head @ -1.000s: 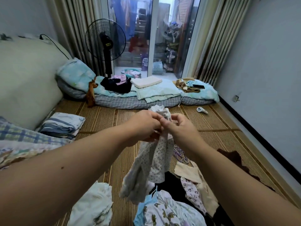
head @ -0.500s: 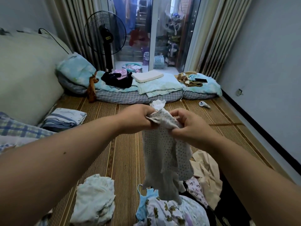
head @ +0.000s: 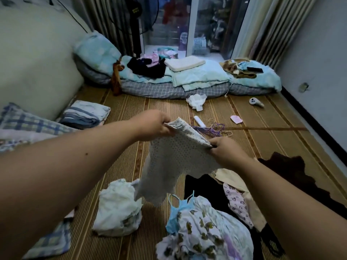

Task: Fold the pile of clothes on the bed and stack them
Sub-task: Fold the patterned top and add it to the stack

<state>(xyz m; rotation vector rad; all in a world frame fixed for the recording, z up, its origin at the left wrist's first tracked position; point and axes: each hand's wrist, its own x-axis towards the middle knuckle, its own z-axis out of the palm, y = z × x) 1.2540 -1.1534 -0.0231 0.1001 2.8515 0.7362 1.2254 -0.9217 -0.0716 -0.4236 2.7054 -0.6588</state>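
Big woven mat (head: 244, 117) under everything. Near person, messy pile (head: 202, 228): flowery top, black thing, pink one with hearts, mostly not folded yet. Far left, folded striped stack (head: 84, 115) waits. Above pile hangs dotted white cloth (head: 176, 158), now spread wide – moment ago it drooped all bunched. One top corner pinched by left hand (head: 152, 125), other by right hand (head: 229, 152) – hands have pulled apart. Cloth looks ready to lay flat, fold.

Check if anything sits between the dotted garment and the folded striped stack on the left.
Nothing visible. Left hand and right hand grip the dotted garment; the mat between it and the folded striped stack shows bare. Purple hangers lie to the right, off that line.
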